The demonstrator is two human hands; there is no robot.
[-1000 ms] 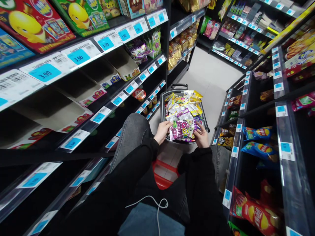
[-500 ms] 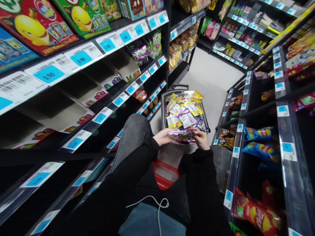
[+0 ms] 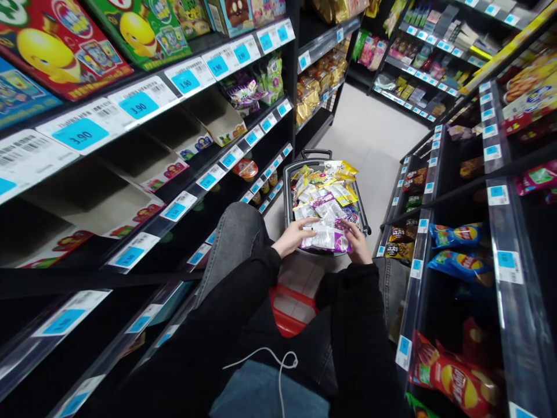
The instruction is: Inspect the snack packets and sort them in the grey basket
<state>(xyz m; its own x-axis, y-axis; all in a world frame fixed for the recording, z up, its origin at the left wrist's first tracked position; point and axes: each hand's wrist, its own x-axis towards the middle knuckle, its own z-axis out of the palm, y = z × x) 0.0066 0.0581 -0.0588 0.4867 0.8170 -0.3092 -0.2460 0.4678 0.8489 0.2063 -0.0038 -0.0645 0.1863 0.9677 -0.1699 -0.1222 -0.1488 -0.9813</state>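
Note:
Both hands are at the near end of a dark shopping basket (image 3: 288,191) heaped with snack packets (image 3: 342,171), mostly yellow, white and purple. A purple and silvery-white snack packet (image 3: 325,238) lies between them, its printed back facing up. My left hand (image 3: 293,238) grips its left edge, with the fingers reaching over the top side. At the other edge, my right hand (image 3: 355,241) pinches the purple end, thumb side hidden. Other packets press close behind it in the basket.
Shelves with blue price tags line the left, holding cardboard trays (image 3: 126,186) and boxed snacks (image 3: 56,46). On the right shelf lie blue chip bags (image 3: 456,249) and a red chip bag (image 3: 455,377). Part of a red stool (image 3: 287,325) shows between my knees.
The held packet has been tipped from nearly edge-on to flatter, so its silvery back shows. My left fingers have shifted up over its edge.

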